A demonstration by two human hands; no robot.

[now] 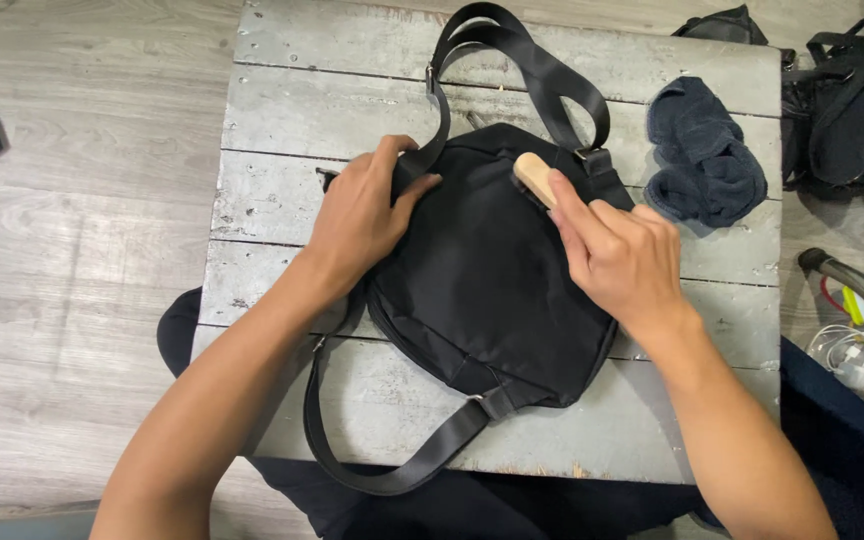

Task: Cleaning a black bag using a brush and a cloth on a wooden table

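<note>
Both forearms reach in from the bottom edge toward a black bag lying flat on the weathered grey plank surface. On the bag's upper left corner the left hand has its fingers clamped where the strap joins. At the upper right of the bag, the right hand has its fingers closed on a small wooden-backed brush, pressed against the fabric. A crumpled dark blue cloth lies just beside the bag on the right. If the left hand's grip loosens, the bag would likely slide or bunch under the brush. The lower strap loop hangs over the near edge and could snag.
</note>
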